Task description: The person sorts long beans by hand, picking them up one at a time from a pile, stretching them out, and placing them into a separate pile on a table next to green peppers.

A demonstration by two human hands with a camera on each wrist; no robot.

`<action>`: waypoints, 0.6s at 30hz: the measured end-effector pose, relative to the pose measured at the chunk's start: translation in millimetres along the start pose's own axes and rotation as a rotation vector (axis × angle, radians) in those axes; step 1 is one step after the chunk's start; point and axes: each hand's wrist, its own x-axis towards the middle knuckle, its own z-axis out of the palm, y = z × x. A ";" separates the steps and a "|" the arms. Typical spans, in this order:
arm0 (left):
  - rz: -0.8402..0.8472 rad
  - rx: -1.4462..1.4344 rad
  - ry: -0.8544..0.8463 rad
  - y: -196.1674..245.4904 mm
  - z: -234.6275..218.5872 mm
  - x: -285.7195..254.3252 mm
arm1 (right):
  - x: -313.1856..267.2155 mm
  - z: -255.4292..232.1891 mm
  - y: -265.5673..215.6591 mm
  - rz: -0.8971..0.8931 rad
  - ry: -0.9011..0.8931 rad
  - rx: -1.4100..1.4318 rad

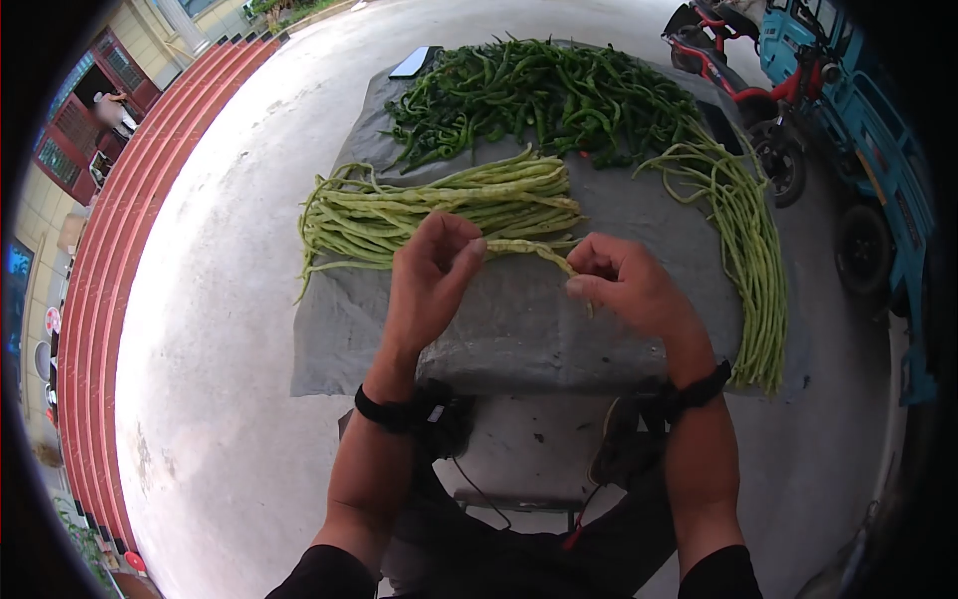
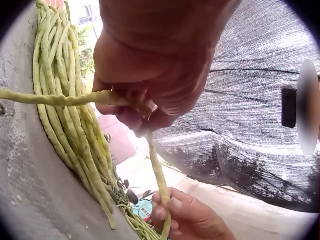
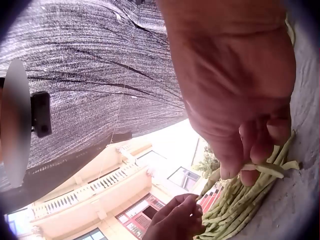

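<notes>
One pale green long bean [image 1: 527, 246] is stretched between the two hands, over the near edge of a bean bundle [image 1: 439, 205]. The left hand [image 1: 431, 285] pinches it between thumb and fingers; in the left wrist view, part of a bean [image 2: 60, 100] sticks out past that hand [image 2: 150, 75]. Thumb and fingers of the right hand [image 1: 639, 288] pinch the other end, and a short tip [image 3: 267, 170] shows beyond the fingers in the right wrist view.
Green peppers [image 1: 539, 95] are heaped at the back of the grey sheet [image 1: 479, 344], with a phone [image 1: 410, 63] beside them. More long beans [image 1: 750, 270] lie along the right side. Red steps [image 1: 150, 220] stand left, a blue vehicle [image 1: 888, 150] and a red one [image 1: 714, 65] right.
</notes>
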 end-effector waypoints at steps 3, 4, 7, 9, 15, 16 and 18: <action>0.123 0.259 -0.017 -2.8 2.1 -0.7 | -5.4 -14.1 4.4 0.028 -0.093 0.087; 0.095 0.273 -0.034 -1.2 4.0 -1.6 | -7.7 -17.8 2.5 0.049 -0.113 0.073; 0.032 0.296 -0.081 3.3 6.3 -2.7 | -12.9 -28.8 -5.9 0.085 -0.172 0.044; 0.016 0.279 -0.118 -0.3 5.4 -0.6 | -16.2 -38.4 -4.1 0.076 -0.204 0.044; 0.057 0.145 -0.293 -6.2 3.5 -1.3 | -29.1 -77.2 15.1 0.058 -0.089 -0.143; 0.044 0.155 -0.306 -7.0 4.8 -1.6 | -31.4 -79.5 17.8 0.064 -0.100 -0.175; 0.020 0.175 -0.330 -5.9 5.2 -0.1 | -34.4 -82.0 19.1 0.074 -0.121 -0.241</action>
